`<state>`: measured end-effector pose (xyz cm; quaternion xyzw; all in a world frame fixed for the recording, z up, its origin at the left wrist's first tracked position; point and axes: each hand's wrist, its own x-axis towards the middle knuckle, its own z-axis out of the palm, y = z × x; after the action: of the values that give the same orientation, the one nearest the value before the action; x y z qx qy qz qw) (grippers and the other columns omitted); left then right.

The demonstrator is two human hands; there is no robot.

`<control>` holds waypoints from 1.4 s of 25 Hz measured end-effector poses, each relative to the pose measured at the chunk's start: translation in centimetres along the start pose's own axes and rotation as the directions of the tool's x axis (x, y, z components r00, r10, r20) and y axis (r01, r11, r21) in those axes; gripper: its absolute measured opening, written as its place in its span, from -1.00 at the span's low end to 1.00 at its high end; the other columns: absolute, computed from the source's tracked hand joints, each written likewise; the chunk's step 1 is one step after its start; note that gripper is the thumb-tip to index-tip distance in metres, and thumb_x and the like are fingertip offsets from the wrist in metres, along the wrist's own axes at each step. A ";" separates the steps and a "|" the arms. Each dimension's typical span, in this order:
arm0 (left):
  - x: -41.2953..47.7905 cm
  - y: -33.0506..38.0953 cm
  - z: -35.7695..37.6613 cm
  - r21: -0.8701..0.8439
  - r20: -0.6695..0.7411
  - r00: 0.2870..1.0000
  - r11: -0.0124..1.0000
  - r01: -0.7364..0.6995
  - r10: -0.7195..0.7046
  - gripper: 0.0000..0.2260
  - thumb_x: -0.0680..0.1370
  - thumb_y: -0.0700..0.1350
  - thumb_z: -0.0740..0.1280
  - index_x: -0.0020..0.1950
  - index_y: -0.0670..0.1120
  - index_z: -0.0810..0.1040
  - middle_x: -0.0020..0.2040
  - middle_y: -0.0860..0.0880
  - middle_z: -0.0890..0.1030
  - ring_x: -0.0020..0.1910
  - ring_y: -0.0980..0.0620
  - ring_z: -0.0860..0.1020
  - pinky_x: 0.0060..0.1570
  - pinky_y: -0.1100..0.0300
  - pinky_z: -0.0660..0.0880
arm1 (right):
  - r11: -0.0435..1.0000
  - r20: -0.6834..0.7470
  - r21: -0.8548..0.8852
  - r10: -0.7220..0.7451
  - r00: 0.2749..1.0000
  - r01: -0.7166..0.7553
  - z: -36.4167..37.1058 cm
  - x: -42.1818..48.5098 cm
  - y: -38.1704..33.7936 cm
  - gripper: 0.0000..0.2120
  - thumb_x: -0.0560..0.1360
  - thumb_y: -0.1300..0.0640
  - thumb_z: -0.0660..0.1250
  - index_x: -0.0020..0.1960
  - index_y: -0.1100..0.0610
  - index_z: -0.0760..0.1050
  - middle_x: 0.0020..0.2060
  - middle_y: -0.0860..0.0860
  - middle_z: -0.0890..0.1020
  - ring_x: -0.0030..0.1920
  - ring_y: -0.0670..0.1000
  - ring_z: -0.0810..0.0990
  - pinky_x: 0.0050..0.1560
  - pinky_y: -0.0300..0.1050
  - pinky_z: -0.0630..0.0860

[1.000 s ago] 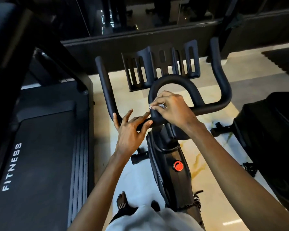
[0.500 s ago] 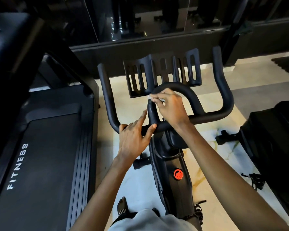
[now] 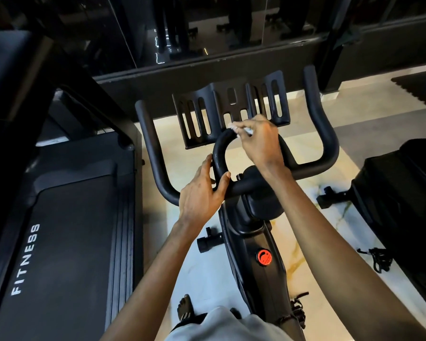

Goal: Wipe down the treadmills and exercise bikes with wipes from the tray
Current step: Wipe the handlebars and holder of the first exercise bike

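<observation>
Exercise bike [image 3: 256, 242], mid-floor. Near: left hand [image 3: 202, 193], grip clasped round the base of the handlebar loop [image 3: 218, 156], bracing it. Farther: right hand [image 3: 258, 139], grip pinching the wipe [image 3: 234, 126] against the loop's top. Judgement: wrap the wipe round the bar and follow the curve; underside easily missed.

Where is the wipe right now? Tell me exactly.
In the head view the wipe is pinched in the right hand, on top of the bike's centre handlebar loop, beside the slotted holder.
</observation>
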<state>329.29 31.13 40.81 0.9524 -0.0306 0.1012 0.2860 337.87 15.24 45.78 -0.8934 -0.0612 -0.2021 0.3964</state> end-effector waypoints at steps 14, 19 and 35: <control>1.6 0.5 0.3 -0.082 -0.015 0.999 0.996 0.031 -0.032 -0.44 0.64 0.22 0.20 0.59 0.05 0.18 0.35 -0.02 0.55 0.02 0.00 0.66 0.02 -0.05 0.60 | 0.994 -0.117 -0.039 0.099 0.988 -0.104 -0.2 0.5 1.1 -0.78 0.59 0.17 0.37 0.22 0.13 0.64 0.09 0.06 0.56 0.01 -0.12 0.54 -0.03 -0.62 0.39; 2.2 0.8 0.3 -0.145 -0.008 1.000 0.989 0.015 -0.016 -0.44 0.65 0.12 0.24 0.60 -0.01 0.19 0.32 -0.09 0.54 0.13 -0.11 0.61 0.09 -0.02 0.56 | 1.000 -0.037 -0.027 0.002 0.999 -0.003 0.8 -0.3 0.2 -0.77 0.60 0.19 0.35 0.23 0.09 0.65 0.00 -0.03 0.52 -0.03 -0.16 0.48 0.03 -0.58 0.34; 3.1 2.6 0.2 -0.146 0.026 0.999 0.989 -0.027 0.031 -0.39 0.68 -0.02 0.24 0.65 -0.08 0.03 0.47 -0.12 0.34 0.03 0.01 0.56 -0.01 0.17 0.49 | 0.979 -0.108 -0.129 0.145 0.984 -0.158 -6.1 -3.4 4.9 -0.82 0.58 0.20 0.36 0.15 0.15 0.67 0.05 0.06 0.59 -0.04 -0.07 0.55 0.01 -0.53 0.32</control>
<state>332.02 28.87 42.69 0.9297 -0.0558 0.0892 0.3530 334.19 7.55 44.72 -0.9097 0.0406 -0.2186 0.3508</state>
